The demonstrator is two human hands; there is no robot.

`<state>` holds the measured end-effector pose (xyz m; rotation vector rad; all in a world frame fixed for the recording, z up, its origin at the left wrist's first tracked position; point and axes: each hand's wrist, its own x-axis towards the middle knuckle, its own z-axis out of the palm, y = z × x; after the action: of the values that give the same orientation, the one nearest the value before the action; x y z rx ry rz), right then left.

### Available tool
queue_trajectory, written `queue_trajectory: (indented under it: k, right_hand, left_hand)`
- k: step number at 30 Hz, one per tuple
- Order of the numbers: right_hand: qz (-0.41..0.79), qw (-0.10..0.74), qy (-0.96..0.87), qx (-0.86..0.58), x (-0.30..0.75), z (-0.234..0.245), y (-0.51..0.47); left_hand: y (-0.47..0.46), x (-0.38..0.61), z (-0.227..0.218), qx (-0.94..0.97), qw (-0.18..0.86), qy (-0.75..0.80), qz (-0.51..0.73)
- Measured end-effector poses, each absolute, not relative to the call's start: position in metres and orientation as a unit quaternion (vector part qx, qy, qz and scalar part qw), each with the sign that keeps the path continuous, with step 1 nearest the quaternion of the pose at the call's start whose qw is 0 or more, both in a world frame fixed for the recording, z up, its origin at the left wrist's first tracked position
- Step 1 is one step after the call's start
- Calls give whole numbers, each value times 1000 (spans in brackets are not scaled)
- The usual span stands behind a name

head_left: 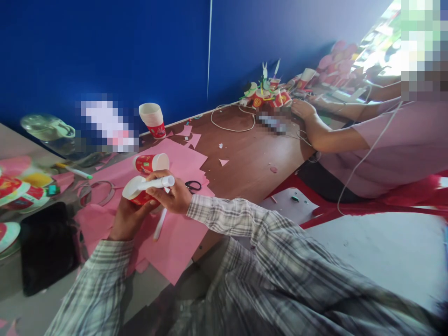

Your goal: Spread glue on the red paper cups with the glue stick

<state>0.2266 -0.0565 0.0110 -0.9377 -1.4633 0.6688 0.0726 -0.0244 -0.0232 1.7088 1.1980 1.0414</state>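
My left hand (128, 217) is wrapped round a red paper cup (140, 199) from below, its white opening turned up and to the left. In the fingers of my right hand (175, 193) is a white marker-like pen (156, 182), lying across the cup's mouth. Its far end is hidden inside or behind the rim; I cannot tell which. Just beyond my hands a second red paper cup (143, 163) lies on its side on pink paper (178, 247). Another white pen (160, 225) rests under my right hand, and black-handled scissors (193, 185) are partly covered by it.
Stacked cups (152, 120) stand by the blue wall. At left are a black tablet (49, 247), a tape roll (95, 193) and decorated cups (26, 193). Paper scraps (223, 162) and a white cable (233, 131) lie on the brown table. A co-worker (381, 140) sits at right.
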Motion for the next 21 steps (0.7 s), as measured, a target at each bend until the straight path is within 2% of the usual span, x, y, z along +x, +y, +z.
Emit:
queue_trajectory:
  k: [5,11,18,21]
  right_hand:
    - [318,601,-605,-414,226,6,-45]
    - [350,597,-589,-417,226,5,-37]
    - [204,586,-694,-366,225,11,-57]
    - [201,586,-694,-367,225,9,-56]
  left_hand:
    - [-27,75,-17,668,418,459,411]
    - [-27,74,-16,683,397,471,393]
    - [-26,74,-14,718,329,477,386]
    - [-22,72,-19,718,319,474,398]
